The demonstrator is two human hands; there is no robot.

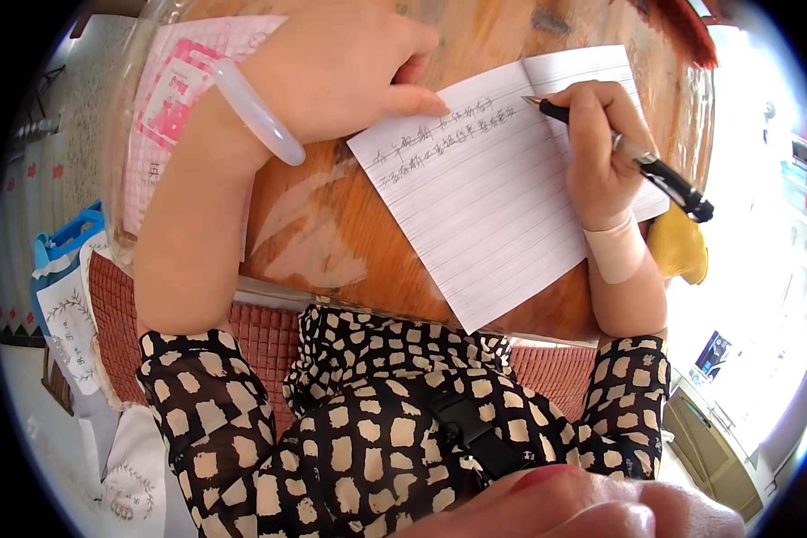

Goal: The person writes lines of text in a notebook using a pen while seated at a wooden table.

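A lined sheet of paper (pixel 484 215) lies tilted on the wooden table (pixel 314 233), with two rows of handwriting near its upper left. My right hand (pixel 605 148) is closed around a black and silver fountain pen (pixel 659 172), its nib touching or just above the paper at the end of the upper writing. My left hand (pixel 341 76) rests on the table at the sheet's upper left. Its thumb lies on the paper's edge, apart from the bent index finger; the other fingers are mostly hidden. A pale bangle (pixel 258 112) circles my left wrist.
Beneath my left forearm is a pink and white printed booklet (pixel 184 85). A yellow object (pixel 677 247) sits by my right wrist, and a red fringed item (pixel 681 31) is at the far edge. A blue and white bag (pixel 67 296) stands left of the woven seat (pixel 121 309).
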